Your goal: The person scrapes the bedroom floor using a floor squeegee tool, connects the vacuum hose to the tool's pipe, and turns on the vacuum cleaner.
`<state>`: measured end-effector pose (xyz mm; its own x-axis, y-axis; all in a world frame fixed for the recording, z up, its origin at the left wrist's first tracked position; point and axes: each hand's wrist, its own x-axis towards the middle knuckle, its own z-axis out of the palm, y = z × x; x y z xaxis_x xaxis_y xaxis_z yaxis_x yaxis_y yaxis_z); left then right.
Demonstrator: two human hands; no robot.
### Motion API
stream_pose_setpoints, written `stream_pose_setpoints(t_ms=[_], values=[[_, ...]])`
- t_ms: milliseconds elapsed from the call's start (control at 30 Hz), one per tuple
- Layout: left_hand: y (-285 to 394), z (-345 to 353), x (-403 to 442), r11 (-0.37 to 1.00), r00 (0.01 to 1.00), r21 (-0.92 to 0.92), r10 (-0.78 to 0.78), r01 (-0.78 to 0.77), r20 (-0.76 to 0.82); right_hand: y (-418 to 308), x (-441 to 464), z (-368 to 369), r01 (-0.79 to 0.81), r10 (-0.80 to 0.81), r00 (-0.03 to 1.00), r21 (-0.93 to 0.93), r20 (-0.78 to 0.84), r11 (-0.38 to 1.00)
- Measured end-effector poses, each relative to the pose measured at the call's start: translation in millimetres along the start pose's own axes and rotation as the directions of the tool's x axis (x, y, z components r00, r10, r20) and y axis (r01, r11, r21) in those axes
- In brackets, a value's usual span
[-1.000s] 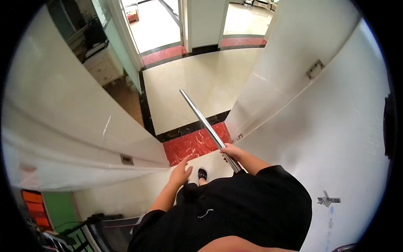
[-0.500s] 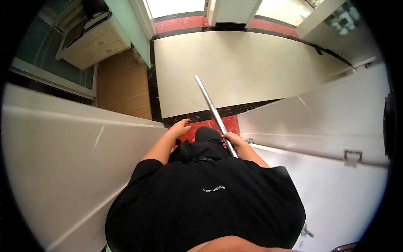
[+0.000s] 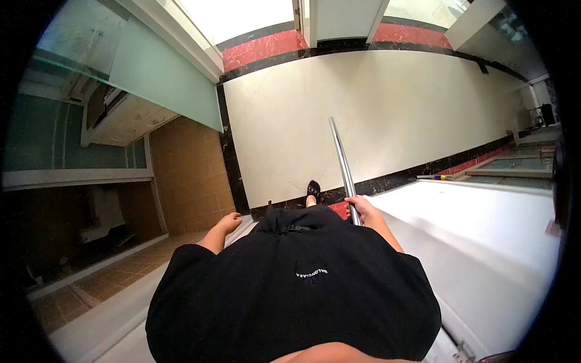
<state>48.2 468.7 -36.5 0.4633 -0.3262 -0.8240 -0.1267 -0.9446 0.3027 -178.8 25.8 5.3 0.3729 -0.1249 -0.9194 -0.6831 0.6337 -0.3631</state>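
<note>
A long silvery metal pole slants up and forward over the pale floor. My right hand is wrapped round its lower part, close to the black shirt. My left hand hangs by my left side near the white door frame, its fingers curled together; I cannot make out whether anything is in them. One foot in a black shoe shows on the dark floor border ahead of my body.
A frosted glass door stands at the left, by a brown tiled floor and a white cabinet. A white door is at the right. Red thresholds mark two doorways ahead.
I have moved forward through the doorway, with the pole still in my right hand. The pole's tip has swung to the right. My left hand has lowered toward my left side and its fingers have curled.
</note>
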Motion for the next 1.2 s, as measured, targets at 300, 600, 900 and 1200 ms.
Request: stream_pose_setpoints(t_ms=[300,600,900,1200], values=[[105,-47,58,0.781,0.998,-0.621,0.059,-0.062,-0.026,-172,88,24,-0.039,0.041,0.999,-0.083,0.019,0.996],[84,-209,184,0.825,0.991,-0.565,-0.086,0.014,-0.1,-326,117,121,0.077,-0.071,0.997,-0.235,0.032,0.969],[135,-436,311,0.813,0.929,-0.521,0.06,-0.258,-0.366,-396,167,169,0.32,-0.285,0.946,-0.316,0.152,0.893],[218,-587,418,0.797,0.941,-0.522,0.167,-0.304,-0.293,-541,218,223,0.31,-0.316,0.947,-0.432,0.06,0.847]])
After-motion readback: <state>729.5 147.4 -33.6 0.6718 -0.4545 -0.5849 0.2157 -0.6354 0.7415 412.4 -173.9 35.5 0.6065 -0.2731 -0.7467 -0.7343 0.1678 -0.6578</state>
